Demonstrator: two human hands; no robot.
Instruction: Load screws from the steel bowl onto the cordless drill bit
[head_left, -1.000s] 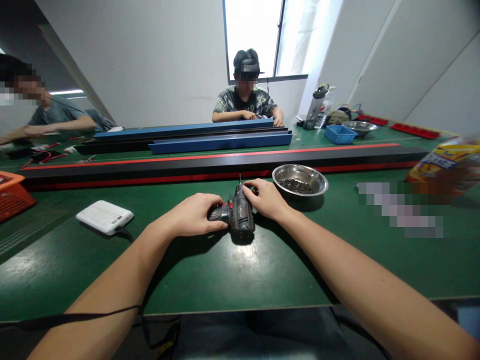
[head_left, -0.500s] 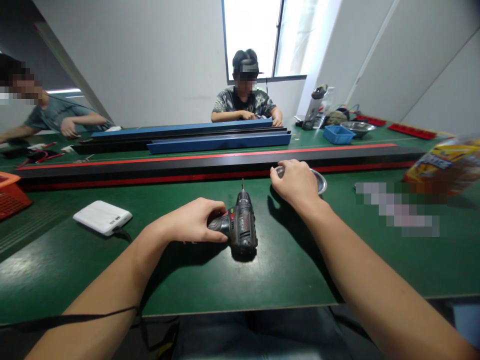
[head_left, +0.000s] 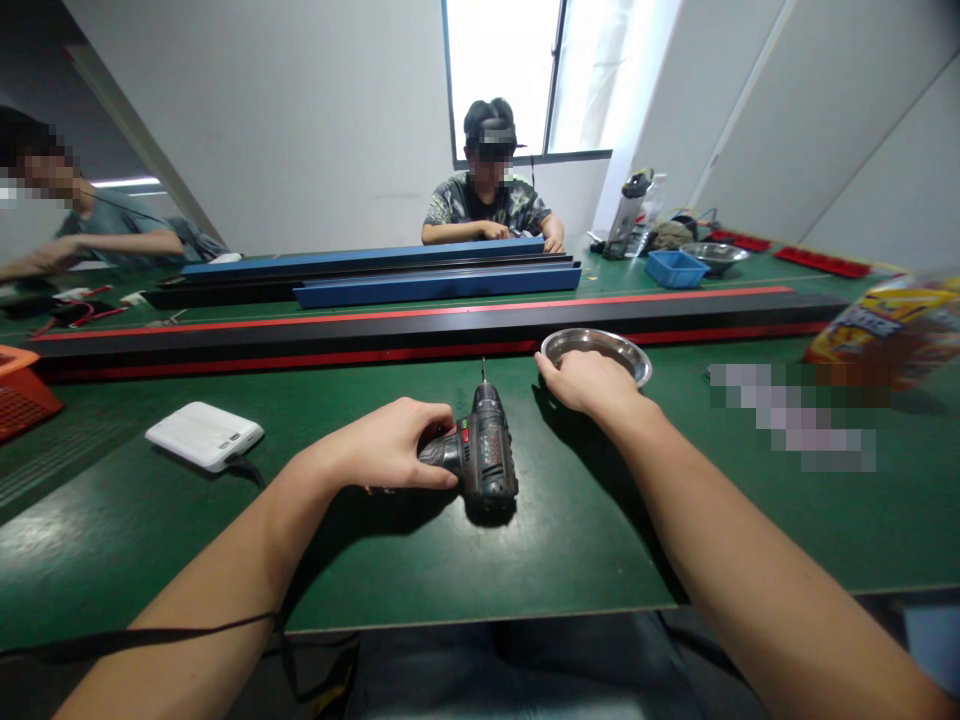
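Observation:
My left hand is wrapped around the grip of a black cordless drill. The drill lies on its side on the green table, its thin bit pointing away from me. A shallow round metal bowl sits to the right of the bit, close to a long black and red bar. Over the bowl's near side is my right hand; the thumb shows by the left rim, while the other fingers dip inside and are hidden. What lies in the bowl cannot be seen.
A white power bank with a black cable lies left of my arm. An orange basket stands at the left edge. Blue profiles, a blue tray and a snack bag are farther off. Two people sit around the table.
My right hand has lowered toward me, so more of the bowl's rim shows. My left hand and the drill have barely shifted. At the left, the co-worker's arm has moved leftward.

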